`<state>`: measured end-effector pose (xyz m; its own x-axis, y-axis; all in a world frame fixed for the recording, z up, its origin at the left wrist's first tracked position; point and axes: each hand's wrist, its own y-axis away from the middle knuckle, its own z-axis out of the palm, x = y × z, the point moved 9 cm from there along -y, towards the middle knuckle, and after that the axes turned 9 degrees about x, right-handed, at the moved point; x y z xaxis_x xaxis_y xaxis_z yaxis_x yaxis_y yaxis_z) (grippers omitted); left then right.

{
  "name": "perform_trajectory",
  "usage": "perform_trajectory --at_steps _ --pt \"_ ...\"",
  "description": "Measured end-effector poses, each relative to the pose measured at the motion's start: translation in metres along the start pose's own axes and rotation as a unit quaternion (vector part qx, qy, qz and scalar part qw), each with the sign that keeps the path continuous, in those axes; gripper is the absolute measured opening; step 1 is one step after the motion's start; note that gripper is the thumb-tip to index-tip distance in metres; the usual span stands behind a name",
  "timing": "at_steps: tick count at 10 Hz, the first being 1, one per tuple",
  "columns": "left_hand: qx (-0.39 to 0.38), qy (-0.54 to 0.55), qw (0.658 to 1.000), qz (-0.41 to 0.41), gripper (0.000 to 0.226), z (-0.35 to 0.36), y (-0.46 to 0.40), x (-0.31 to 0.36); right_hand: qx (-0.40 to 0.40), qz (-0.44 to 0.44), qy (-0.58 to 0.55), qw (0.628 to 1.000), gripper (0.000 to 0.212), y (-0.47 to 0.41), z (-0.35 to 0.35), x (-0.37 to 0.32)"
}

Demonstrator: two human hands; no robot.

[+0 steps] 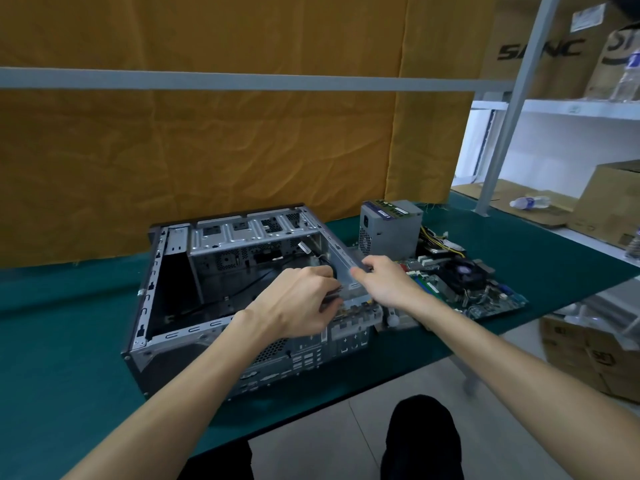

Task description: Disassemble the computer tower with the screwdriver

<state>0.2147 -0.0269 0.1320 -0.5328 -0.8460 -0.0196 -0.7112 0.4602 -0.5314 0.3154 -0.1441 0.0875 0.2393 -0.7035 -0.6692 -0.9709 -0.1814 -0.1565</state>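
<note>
The grey computer tower (180, 306) lies on its side on the green table, open at the top and mostly gutted, with its drive cage (249, 237) at the far end. My left hand (298, 303) reaches into the case near its rear right corner, fingers curled round a dark flat part that is largely hidden. My right hand (384, 282) grips the case's right side wall at the top edge. No screwdriver shows in view.
A grey power supply (391, 230) stands right of the case. The removed motherboard (467, 282) lies beside it on the green table (62, 341). Shelving with cardboard boxes (609, 202) and a water bottle (530, 202) is at the right. Orange cloth hangs behind.
</note>
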Motion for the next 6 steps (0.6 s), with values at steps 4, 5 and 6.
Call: perform_trajectory --at_steps 4,5,6 --pt "0.023 -0.002 1.000 -0.021 0.035 0.000 -0.015 0.008 0.022 0.042 0.020 0.999 0.036 0.004 -0.022 0.011" --pt "0.086 0.008 0.987 -0.134 0.045 -0.020 0.004 -0.020 0.011 0.048 0.030 0.998 0.039 0.010 -0.019 0.012" --pt "0.018 -0.089 0.950 -0.298 0.054 -0.027 0.054 -0.078 0.044 0.038 0.006 0.998 0.038 0.017 -0.035 0.004"
